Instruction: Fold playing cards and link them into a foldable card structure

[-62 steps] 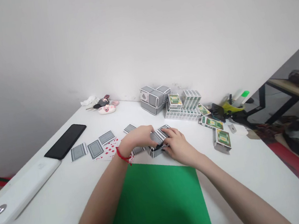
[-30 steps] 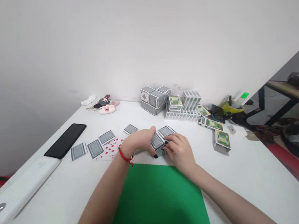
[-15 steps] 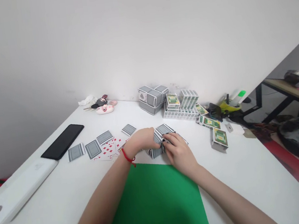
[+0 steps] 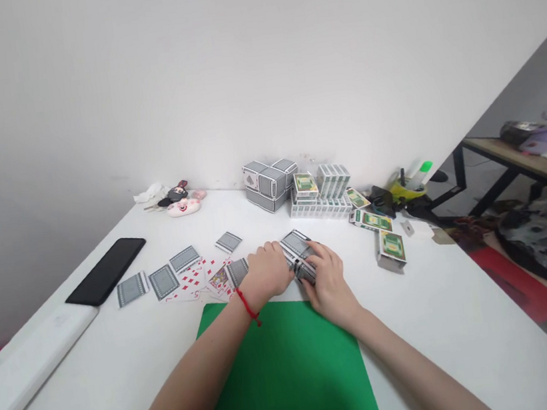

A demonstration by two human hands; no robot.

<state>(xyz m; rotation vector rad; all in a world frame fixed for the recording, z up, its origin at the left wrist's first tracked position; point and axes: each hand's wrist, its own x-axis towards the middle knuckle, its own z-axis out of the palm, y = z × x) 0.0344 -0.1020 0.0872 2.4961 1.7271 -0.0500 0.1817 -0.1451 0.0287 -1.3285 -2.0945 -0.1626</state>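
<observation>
My left hand (image 4: 267, 272), with a red string on its wrist, and my right hand (image 4: 328, 281) are both closed around a small block made of grey-backed playing cards (image 4: 298, 255). The block sits on the white table (image 4: 97, 362) just beyond the far edge of a green sheet (image 4: 286, 378). My fingers cover most of its near side. Loose cards (image 4: 182, 274), some face down and some face up with red pips, lie to the left of my left hand.
A larger card-built cube cluster (image 4: 266, 183) stands at the wall, beside stacked green card boxes (image 4: 325, 191) and loose boxes (image 4: 390, 247). A black phone (image 4: 105, 271) and a white device (image 4: 23, 372) lie left. Small trinkets (image 4: 177, 201) sit at the back.
Both hands stayed on the card block and turned it slightly. My head swung right, so everything shifted left in view. More face-up cards now show beside my left hand.
</observation>
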